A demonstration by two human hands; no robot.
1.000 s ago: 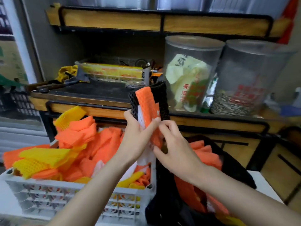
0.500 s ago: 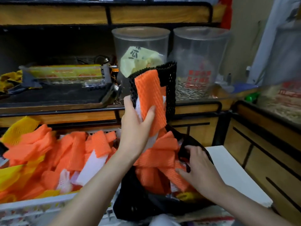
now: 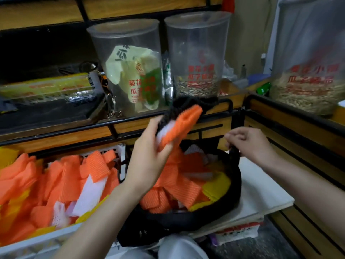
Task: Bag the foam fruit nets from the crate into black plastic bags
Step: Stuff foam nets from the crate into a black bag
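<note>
Shelf: a long wooden shelf (image 3: pixel 56 135) with black bars runs across the back.
Tubs: three big clear tubs stand on the shelf. The left tub (image 3: pixel 128 71) has a pale paper bag inside. The middle tub (image 3: pixel 196 53) and the right tub (image 3: pixel 313 53) hold seeds at the bottom.
Crate: a white crate (image 3: pixel 37 240) sits low on the left, just beside the bag.
Foam nets: a heap of orange, yellow and white foam nets (image 3: pixel 61 176) fills the crate.
Black bag: the black bag (image 3: pixel 168 225) stands open in the middle, on the bench. More orange, yellow and white nets (image 3: pixel 179 189) lie inside it.
Bench: a flat white bench (image 3: pixel 261 186) shows to the right of the bag.
Tray: a clear tray (image 3: pixel 46 88) with yellow labels lies on the shelf at the left.
Left hand: the left hand (image 3: pixel 147 159) is up above the open bag. Its grip is curled round a bunch of nets.
Right hand: the right hand (image 3: pixel 250 144) is at the far right edge of the bag. Its grip pinches the black rim there.
Bunch of nets: the bunch of nets (image 3: pixel 179 126) is orange, white and black. It tilts to the right, over the bag.
</note>
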